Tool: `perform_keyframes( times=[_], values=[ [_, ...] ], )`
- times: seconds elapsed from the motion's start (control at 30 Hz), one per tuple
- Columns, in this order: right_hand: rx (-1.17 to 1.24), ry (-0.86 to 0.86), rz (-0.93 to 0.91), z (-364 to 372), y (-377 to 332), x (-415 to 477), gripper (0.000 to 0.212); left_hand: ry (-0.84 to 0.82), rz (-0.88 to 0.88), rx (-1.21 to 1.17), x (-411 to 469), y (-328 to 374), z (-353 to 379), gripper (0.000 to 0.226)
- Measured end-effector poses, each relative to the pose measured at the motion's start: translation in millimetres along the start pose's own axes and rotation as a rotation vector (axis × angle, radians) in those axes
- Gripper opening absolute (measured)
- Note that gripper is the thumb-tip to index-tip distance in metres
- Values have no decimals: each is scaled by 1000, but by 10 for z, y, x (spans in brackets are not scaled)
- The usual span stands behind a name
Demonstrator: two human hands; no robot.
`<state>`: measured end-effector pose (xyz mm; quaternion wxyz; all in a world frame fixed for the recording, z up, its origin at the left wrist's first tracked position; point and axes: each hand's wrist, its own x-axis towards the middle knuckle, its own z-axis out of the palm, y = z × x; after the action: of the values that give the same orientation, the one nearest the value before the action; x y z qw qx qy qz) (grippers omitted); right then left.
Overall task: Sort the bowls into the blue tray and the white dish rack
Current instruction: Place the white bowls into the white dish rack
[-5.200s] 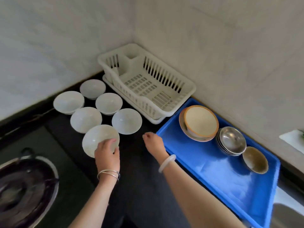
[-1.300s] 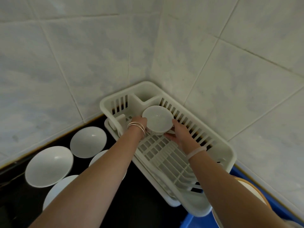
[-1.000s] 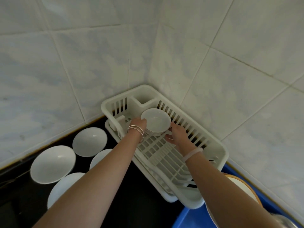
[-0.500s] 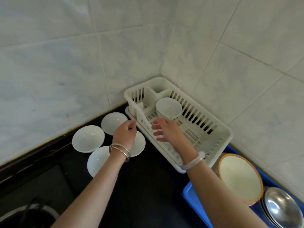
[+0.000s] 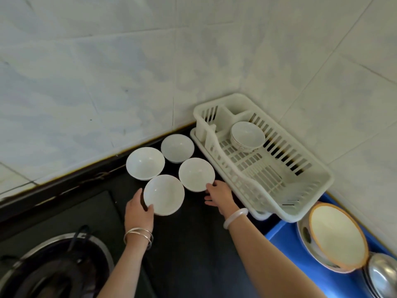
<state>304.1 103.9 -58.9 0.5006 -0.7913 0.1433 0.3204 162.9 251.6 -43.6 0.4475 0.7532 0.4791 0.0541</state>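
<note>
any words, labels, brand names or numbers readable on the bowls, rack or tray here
None can be read.
White bowls: plain, no print shows.
White dish rack: no label or mark shows.
Blue tray: no text on the part in view.
Wall tiles: only faint marbling and specks.

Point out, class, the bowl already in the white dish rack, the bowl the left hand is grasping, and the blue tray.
Bowl in the rack (image 5: 247,134): head view, on its inner surface.
Bowl at the left hand (image 5: 164,194): head view, on its inside centre.
Blue tray (image 5: 279,233): head view, on its near-left corner.
</note>
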Motion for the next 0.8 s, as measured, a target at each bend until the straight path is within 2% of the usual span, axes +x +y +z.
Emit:
perform_keyframes(
  times=[0.17, 0.23, 0.4, 0.63, 0.8],
  values=[
    [229, 60, 18, 47, -63, -3, 13, -90, -71, -152, 139, -158, 16, 47],
    [225, 82, -10, 11, -95, -79, 10, -119, -82, -211, 181, -217, 19, 46],
    [221, 32, -102, -60, -203, -309, 19, -173, -136, -420, 226, -312, 57, 47],
    [-24, -4, -166, 199, -234, -497, 6, -153, -300, -670, 238, -315, 51, 29],
    [-215, 3, -153, 392, -142, -487, 6, -161, -298, -685, 193, -321, 28, 38]
  ],
)
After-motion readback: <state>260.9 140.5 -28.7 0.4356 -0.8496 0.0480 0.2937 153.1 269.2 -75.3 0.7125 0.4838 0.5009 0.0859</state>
